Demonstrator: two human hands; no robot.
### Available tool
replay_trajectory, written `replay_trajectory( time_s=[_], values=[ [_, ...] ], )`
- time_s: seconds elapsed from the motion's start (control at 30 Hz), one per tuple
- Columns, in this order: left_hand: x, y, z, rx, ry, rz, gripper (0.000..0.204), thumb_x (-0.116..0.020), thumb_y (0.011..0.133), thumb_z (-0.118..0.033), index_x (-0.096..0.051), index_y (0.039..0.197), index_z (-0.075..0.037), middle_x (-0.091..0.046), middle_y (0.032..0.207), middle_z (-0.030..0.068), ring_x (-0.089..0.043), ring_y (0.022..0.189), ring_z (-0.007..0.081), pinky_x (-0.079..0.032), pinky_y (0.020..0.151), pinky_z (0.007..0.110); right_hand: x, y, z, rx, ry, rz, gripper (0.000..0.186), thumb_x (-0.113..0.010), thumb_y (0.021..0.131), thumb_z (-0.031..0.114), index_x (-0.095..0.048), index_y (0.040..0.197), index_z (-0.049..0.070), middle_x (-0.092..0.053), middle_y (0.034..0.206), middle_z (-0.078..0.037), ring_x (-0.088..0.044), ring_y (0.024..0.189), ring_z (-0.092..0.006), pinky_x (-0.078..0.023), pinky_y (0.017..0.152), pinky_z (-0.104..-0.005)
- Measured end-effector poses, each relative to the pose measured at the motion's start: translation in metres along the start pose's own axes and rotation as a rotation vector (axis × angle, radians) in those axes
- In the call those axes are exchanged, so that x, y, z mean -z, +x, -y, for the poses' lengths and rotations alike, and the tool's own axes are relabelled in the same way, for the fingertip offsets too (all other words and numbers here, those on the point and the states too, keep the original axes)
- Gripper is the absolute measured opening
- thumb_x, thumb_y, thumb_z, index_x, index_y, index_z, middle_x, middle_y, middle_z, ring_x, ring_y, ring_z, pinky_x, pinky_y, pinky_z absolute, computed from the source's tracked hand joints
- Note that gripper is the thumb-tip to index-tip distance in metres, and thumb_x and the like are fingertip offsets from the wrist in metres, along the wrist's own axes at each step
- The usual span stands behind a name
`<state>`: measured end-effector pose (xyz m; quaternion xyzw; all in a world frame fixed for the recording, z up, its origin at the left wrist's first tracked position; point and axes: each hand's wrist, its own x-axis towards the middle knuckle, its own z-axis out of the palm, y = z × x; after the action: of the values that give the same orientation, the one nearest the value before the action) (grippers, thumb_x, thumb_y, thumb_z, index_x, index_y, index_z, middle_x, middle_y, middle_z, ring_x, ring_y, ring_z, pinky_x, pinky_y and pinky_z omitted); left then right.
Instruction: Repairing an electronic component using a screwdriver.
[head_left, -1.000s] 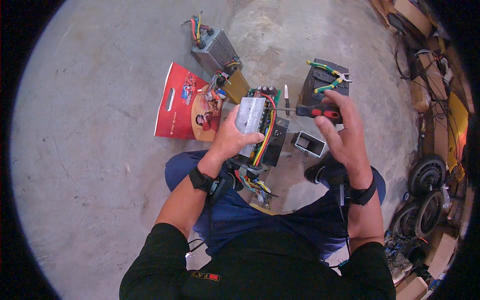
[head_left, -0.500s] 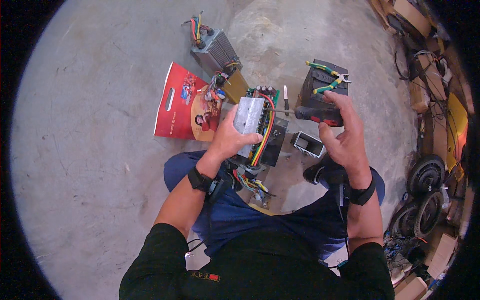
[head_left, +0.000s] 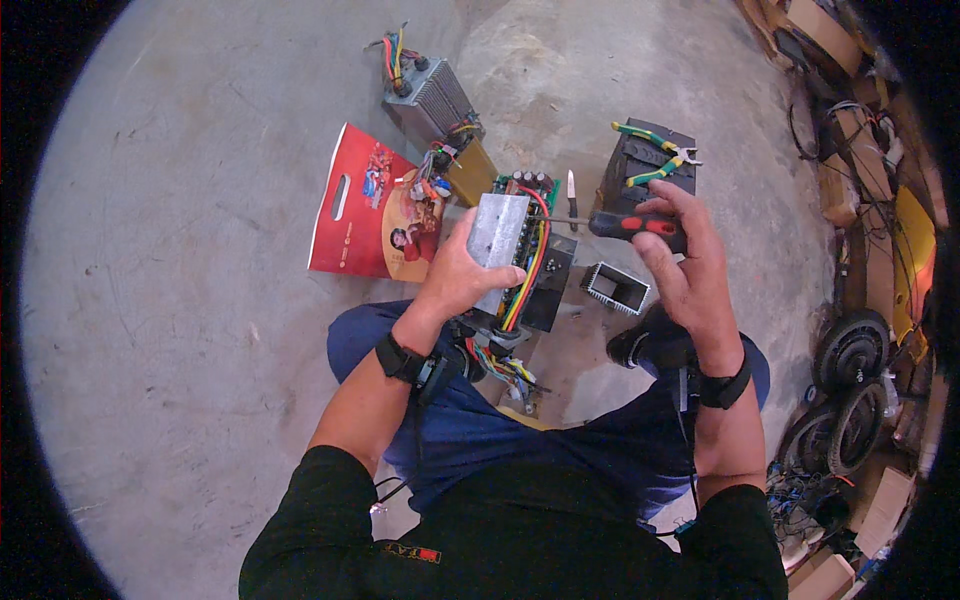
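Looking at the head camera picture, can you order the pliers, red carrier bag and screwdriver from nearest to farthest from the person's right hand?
1. Screwdriver: held in the right hand, shaft pointing left.
2. Pliers: on the black box, just above the hand in the picture.
3. Red carrier bag: far left, beyond the left hand.

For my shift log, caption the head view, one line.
Left hand grips a wired circuit assembly; right hand points a screwdriver at it; pliers lie nearby.
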<state>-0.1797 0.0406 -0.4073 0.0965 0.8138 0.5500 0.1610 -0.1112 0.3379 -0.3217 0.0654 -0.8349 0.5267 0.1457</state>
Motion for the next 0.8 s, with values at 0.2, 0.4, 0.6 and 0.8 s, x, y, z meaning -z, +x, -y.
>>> replay_trajectory(
  time_s=[0.2,0.4,0.6,0.8],
  values=[
    [0.0,0.001,-0.002,0.037,0.029,0.021,0.112,-0.093,0.066,-0.035,-0.036,0.154,0.003,-0.058,0.141,0.0201,-0.058,0.129,0.0271,-0.045,0.11,0.038,-0.003,0.001,0.001,0.068,-0.014,-0.019,0.054,-0.075,0.088,0.01,-0.056,0.137,0.003,-0.065,0.122,-0.014,-0.067,0.109,-0.0274,-0.054,0.093,-0.037],
    [0.001,0.0,-0.003,0.057,-0.008,0.035,0.115,-0.094,0.067,-0.034,-0.032,0.156,0.004,-0.055,0.142,0.018,-0.055,0.131,0.0265,-0.042,0.112,0.037,-0.001,0.001,-0.003,-0.024,-0.026,0.013,0.054,-0.075,0.087,0.008,-0.056,0.137,0.004,-0.064,0.121,-0.015,-0.066,0.113,-0.0297,-0.053,0.096,-0.0372],
    [0.001,-0.001,-0.006,0.052,-0.002,0.032,0.114,-0.094,0.066,-0.035,-0.035,0.156,0.003,-0.055,0.143,0.0183,-0.055,0.131,0.0269,-0.041,0.113,0.037,-0.005,0.001,0.003,0.106,-0.113,-0.045,0.048,-0.073,0.088,0.007,-0.057,0.133,0.001,-0.066,0.118,-0.015,-0.068,0.108,-0.03,-0.052,0.096,-0.0387],
    [-0.001,0.004,-0.002,0.044,0.07,0.017,0.111,-0.093,0.067,-0.035,-0.037,0.154,0.004,-0.057,0.141,0.0181,-0.056,0.129,0.0264,-0.042,0.111,0.037,-0.005,0.003,0.0,0.239,-0.198,-0.048,0.045,-0.07,0.084,0.0,-0.06,0.128,0.001,-0.065,0.116,-0.018,-0.067,0.104,-0.0328,-0.053,0.092,-0.0383]
  ],
)
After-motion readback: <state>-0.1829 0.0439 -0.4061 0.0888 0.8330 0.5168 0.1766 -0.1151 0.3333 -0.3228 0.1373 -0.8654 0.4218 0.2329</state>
